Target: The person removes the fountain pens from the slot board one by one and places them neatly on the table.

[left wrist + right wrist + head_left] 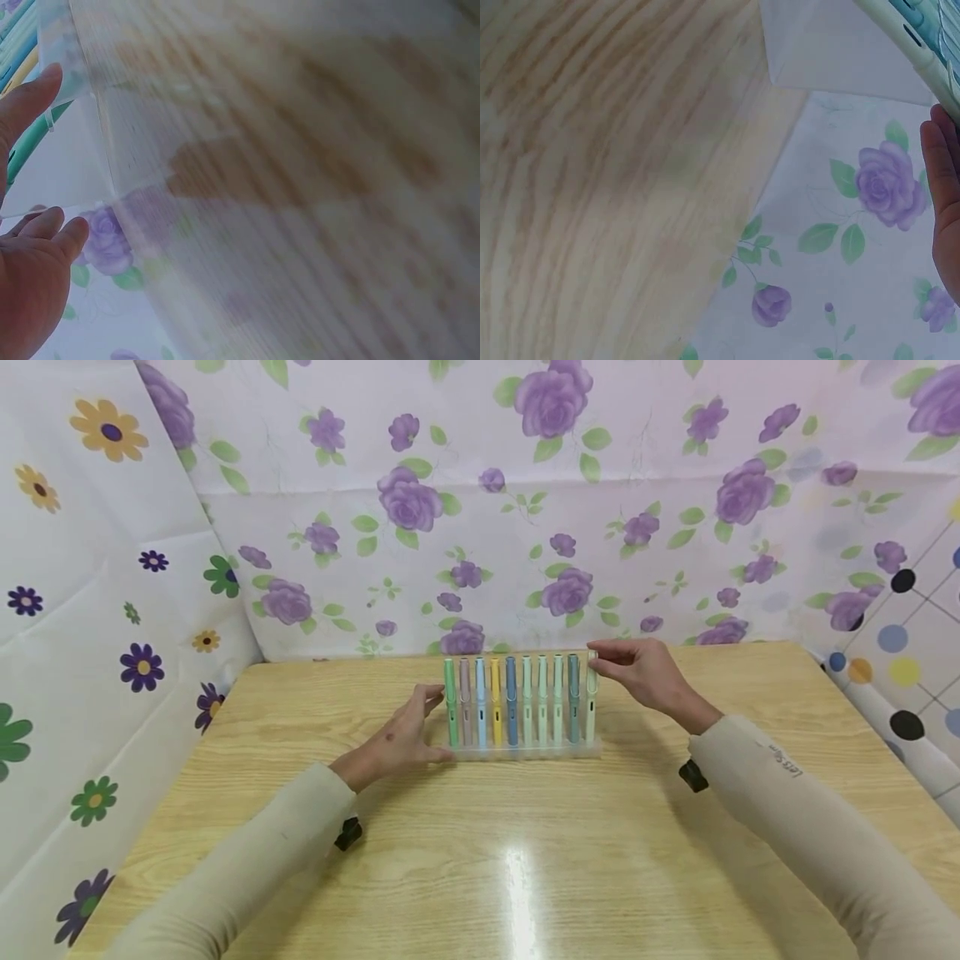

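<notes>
A clear stand holds a row of several capped pens, upright in the head view, in green, mauve, light blue, yellow, blue, pale green and teal. My left hand holds the stand's left end, its thumb at the front base corner and its fingers by the side edge. In the left wrist view, the thumb overlaps the clear base. At the right end, my right hand pinches the cap of a pale green pen between thumb and forefinger. That pen stands in line with the others.
The stand is on a wooden table, near its back edge. Behind hangs a white cloth with purple roses. Patterned sheets flank the table, a flowered one at left and a dotted one at right.
</notes>
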